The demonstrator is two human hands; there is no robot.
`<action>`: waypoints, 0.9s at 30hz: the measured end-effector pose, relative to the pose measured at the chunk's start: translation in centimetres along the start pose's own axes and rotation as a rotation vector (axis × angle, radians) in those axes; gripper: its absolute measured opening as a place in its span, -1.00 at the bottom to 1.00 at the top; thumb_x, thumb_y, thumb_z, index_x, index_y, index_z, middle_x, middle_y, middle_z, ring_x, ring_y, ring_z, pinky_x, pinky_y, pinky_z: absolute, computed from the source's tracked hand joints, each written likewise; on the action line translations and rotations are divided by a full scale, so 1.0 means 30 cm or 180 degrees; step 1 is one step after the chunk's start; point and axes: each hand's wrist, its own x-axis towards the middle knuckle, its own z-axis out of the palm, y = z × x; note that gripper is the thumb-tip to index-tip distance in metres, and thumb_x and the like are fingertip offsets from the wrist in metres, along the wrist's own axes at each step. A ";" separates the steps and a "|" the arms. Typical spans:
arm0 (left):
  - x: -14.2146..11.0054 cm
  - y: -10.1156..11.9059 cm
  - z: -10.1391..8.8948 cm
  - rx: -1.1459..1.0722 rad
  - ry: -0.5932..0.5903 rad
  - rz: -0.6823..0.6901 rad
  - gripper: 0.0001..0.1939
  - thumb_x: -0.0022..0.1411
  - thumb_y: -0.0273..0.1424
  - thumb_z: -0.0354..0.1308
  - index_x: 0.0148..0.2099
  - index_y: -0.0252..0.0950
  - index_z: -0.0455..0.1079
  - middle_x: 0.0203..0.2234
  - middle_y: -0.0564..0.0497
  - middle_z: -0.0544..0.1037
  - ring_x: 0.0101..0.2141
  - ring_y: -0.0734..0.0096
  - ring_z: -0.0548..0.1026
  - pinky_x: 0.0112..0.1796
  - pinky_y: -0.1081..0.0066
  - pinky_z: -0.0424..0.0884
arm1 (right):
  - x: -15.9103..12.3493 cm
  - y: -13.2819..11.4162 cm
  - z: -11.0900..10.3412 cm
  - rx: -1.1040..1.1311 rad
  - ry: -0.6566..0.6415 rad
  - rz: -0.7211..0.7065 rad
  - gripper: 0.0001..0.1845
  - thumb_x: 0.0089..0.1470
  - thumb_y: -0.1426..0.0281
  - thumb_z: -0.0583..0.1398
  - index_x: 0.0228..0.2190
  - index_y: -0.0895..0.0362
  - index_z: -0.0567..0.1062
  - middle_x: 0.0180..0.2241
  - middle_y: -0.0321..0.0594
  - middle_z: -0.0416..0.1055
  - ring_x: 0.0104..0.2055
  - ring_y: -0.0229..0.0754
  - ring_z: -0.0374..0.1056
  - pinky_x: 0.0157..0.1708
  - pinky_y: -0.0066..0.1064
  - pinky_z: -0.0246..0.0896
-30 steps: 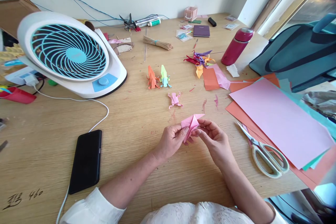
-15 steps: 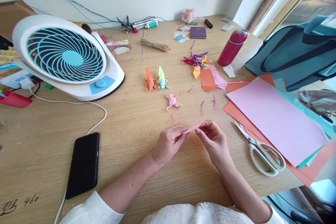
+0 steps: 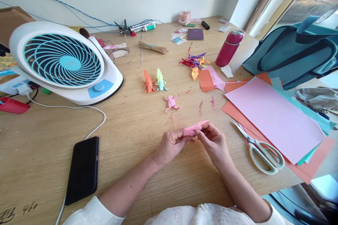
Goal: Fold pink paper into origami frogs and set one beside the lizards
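Note:
Between my two hands is a small folded piece of pink paper (image 3: 192,129), held just above the table. My left hand (image 3: 171,147) pinches its left end, fingers closed. With thumb and fingertips, my right hand (image 3: 214,143) grips the right part, where a narrow point sticks out. Beyond my hands lies a pink origami frog (image 3: 171,102) with spread legs. Behind it stand an orange origami figure (image 3: 149,82) and a green and blue one (image 3: 160,80). White-handled scissors (image 3: 260,150) rest to the right of my right hand.
A pink sheet (image 3: 274,119) tops stacked coloured paper at the right, near a teal bag (image 3: 293,52) and a red flask (image 3: 229,49). Colourful folded paper pieces (image 3: 194,61) lie farther back. On the left are a white fan (image 3: 105,74) and a black phone (image 3: 82,170) on a cable.
The pink paper has been tilted and now shows its broader folded face, with a point at the right. Both hands still hold it in about the same place. The view has shifted slightly.

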 end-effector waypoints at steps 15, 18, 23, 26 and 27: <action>-0.027 -0.029 -0.033 0.1936 0.0548 0.1116 -0.61 0.39 -0.51 0.04 0.22 -0.23 0.37 0.02 -0.12 0.58 -0.03 0.27 0.59 -0.01 0.29 0.55 | -0.027 0.009 -0.041 -0.0447 -0.0202 -0.0181 -0.63 0.24 0.10 0.16 -0.04 -0.01 0.56 -0.04 -0.16 0.46 0.02 -0.02 0.35 -0.02 -0.23 0.27; -0.026 -0.031 -0.035 0.2066 0.0508 0.1154 -0.62 0.39 -0.52 0.01 0.20 -0.25 0.40 0.00 -0.13 0.59 -0.05 0.26 0.61 -0.03 0.27 0.56 | -0.021 0.004 -0.043 -0.0588 -0.0197 -0.0180 -0.66 0.24 0.13 0.18 -0.04 -0.02 0.57 -0.05 -0.18 0.47 0.00 -0.04 0.34 -0.02 -0.26 0.26; -0.022 -0.029 -0.032 0.1956 0.0459 0.1008 -0.64 0.40 -0.49 0.00 0.16 -0.24 0.44 -0.04 -0.11 0.61 -0.07 0.27 0.61 -0.03 0.28 0.56 | -0.018 -0.002 -0.040 -0.0698 -0.0102 -0.0116 -0.66 0.25 0.11 0.16 -0.11 0.00 0.61 -0.16 -0.20 0.49 -0.15 -0.10 0.36 -0.12 -0.30 0.27; -0.017 -0.022 -0.022 0.1394 0.0336 0.0649 -0.67 0.39 -0.47 0.01 0.11 -0.24 0.47 -0.08 -0.09 0.64 -0.14 0.31 0.64 -0.07 0.32 0.56 | -0.019 0.006 -0.041 -0.0625 0.0012 -0.0054 -0.64 0.26 0.09 0.14 -0.17 0.02 0.62 -0.23 -0.20 0.49 -0.24 -0.14 0.33 -0.19 -0.33 0.27; -0.015 -0.018 -0.017 0.1057 0.0263 0.0433 -0.69 0.40 -0.45 0.02 0.09 -0.24 0.49 -0.10 -0.08 0.64 -0.20 0.32 0.65 -0.12 0.35 0.57 | -0.018 0.008 -0.041 -0.0570 0.0052 -0.0037 -0.64 0.26 0.09 0.13 -0.18 0.02 0.62 -0.26 -0.20 0.49 -0.27 -0.15 0.32 -0.21 -0.34 0.26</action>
